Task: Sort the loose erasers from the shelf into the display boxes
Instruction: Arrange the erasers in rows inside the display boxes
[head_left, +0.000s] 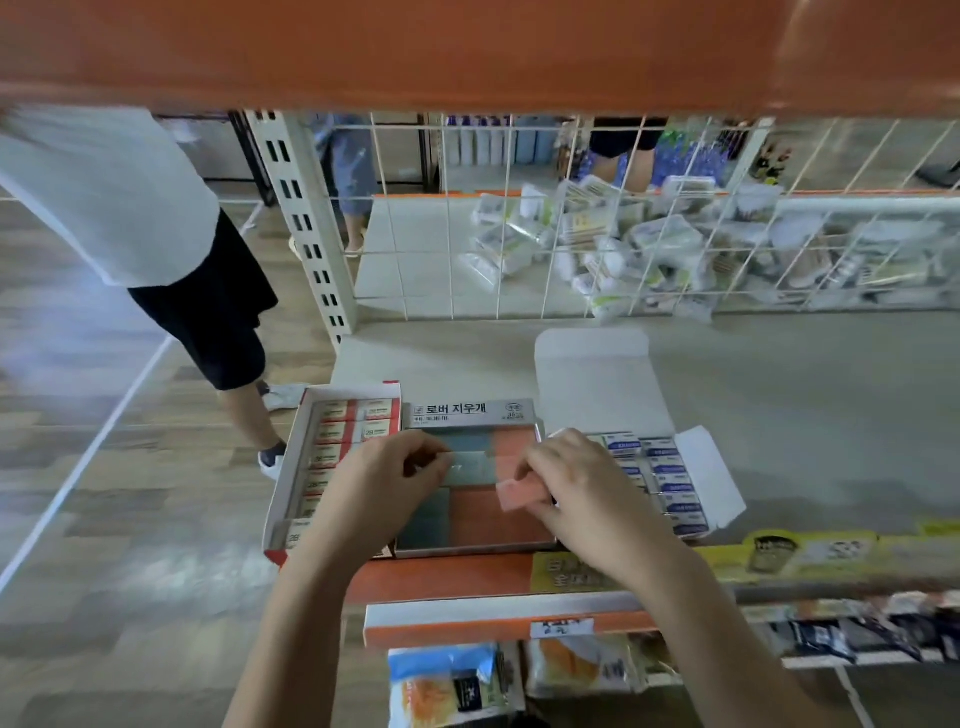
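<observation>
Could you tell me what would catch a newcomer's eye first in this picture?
Most likely the two hands over the middle display box of grey-green and orange erasers at the shelf's front edge: the right hand pinches a pink eraser, while the left hand holds something small that cannot be made out. Next, the broad orange shelf edge across the top, and the wire grid behind, with heaped white packets beyond it.
</observation>
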